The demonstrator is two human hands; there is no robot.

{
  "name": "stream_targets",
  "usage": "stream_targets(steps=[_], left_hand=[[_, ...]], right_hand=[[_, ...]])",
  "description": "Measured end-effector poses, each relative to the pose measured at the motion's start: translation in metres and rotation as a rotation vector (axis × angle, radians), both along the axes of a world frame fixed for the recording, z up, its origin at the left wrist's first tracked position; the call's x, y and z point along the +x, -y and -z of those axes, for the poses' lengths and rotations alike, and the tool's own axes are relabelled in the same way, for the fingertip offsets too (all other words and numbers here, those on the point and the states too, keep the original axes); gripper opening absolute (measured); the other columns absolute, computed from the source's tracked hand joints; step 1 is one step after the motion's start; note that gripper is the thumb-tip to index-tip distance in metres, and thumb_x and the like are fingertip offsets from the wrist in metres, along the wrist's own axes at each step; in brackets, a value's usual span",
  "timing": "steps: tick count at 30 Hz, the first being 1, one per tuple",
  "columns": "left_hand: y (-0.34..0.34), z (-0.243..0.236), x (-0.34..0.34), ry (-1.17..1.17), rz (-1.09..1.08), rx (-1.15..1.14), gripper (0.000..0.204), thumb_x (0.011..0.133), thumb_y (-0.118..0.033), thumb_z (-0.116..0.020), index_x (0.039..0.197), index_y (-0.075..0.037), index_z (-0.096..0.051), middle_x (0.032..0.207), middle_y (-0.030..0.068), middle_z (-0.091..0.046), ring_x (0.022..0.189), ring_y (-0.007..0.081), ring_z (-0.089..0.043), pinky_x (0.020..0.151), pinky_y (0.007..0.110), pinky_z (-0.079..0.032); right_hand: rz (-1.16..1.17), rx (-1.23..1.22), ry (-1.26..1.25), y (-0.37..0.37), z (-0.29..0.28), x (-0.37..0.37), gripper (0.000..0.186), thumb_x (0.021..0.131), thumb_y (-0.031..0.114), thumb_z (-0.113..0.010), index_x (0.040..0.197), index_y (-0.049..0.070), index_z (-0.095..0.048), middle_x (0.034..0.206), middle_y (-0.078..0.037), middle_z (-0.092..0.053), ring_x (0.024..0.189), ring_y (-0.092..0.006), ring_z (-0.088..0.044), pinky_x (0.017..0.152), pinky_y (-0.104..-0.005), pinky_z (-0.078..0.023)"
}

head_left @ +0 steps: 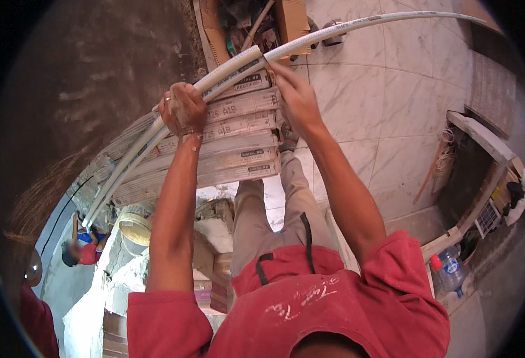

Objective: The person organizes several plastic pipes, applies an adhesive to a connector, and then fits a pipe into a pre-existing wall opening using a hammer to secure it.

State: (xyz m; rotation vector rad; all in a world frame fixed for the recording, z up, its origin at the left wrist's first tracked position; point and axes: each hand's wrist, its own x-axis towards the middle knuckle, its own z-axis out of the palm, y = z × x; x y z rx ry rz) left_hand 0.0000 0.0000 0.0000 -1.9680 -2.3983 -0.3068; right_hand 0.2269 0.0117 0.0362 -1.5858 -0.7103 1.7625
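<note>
My left hand (182,108) is wrapped around two pale plastic pipes laid side by side. The shorter pipe (229,67) ends just beyond that hand. The longer pipe (358,25) curves on to the far right; both run back toward the lower left. My right hand (295,95) is at the shorter pipe's end, its fingers drawn together against the longer one. A small dark line shows at those fingertips; whether it is a mark or a tool in them, I cannot tell. Below the pipes lies a stack of flat cardboard tile boxes (238,128).
An open cardboard box (292,27) with mixed items stands at the far side, near a metal cup (334,37). At right are a wooden-framed opening (477,137) and a water bottle (451,268). A bucket (134,230) and another person (86,250) appear lower left.
</note>
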Motion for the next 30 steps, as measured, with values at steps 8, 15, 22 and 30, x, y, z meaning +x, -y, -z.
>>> stream_targets(steps=[8, 15, 22, 30], left_hand=[[-0.004, -0.007, 0.001, -0.042, 0.028, 0.027, 0.019, 0.088, -0.025, -0.044, 0.079, -0.01, -0.052, 0.071, 0.0073, -0.059, 0.072, 0.0268, -0.058, 0.077, 0.041, -0.042], [-0.028, 0.002, -0.001, -0.062, 0.032, 0.13, 0.018, 0.088, -0.024, -0.045, 0.08, -0.01, -0.053, 0.07, 0.0074, -0.059, 0.071, 0.0261, -0.058, 0.078, 0.04, -0.042], [-0.008, 0.003, 0.002, 0.02, 0.02, 0.092, 0.016, 0.087, -0.023, -0.046, 0.081, -0.01, -0.053, 0.071, 0.0076, -0.06, 0.072, 0.0268, -0.058, 0.078, 0.041, -0.043], [-0.009, 0.002, -0.005, 0.005, -0.009, 0.07, 0.016, 0.086, -0.023, -0.047, 0.08, -0.01, -0.053, 0.07, 0.0072, -0.06, 0.072, 0.0265, -0.058, 0.077, 0.041, -0.043]], right_hand=[[-0.026, 0.228, 0.114, -0.023, 0.029, -0.012, 0.032, 0.093, 0.012, -0.047, 0.12, 0.0, -0.057, 0.094, -0.005, -0.059, 0.081, -0.0113, -0.051, 0.071, -0.0233, -0.04], [-0.118, 0.26, 0.1, -0.059, 0.032, -0.014, 0.034, 0.095, 0.012, -0.046, 0.126, 0.001, -0.053, 0.092, -0.004, -0.059, 0.075, -0.0072, -0.052, 0.067, -0.0214, -0.044], [-0.051, 0.369, 0.115, -0.017, 0.032, 0.0, 0.032, 0.095, 0.013, -0.046, 0.124, 0.001, -0.054, 0.068, 0.007, -0.047, 0.053, -0.0019, -0.038, 0.045, -0.0196, -0.031], [-0.034, 0.145, 0.031, -0.003, 0.012, 0.002, 0.033, 0.092, 0.014, -0.047, 0.12, -0.001, -0.057, 0.114, -0.013, -0.062, 0.105, -0.0183, -0.057, 0.092, -0.0268, -0.041]])
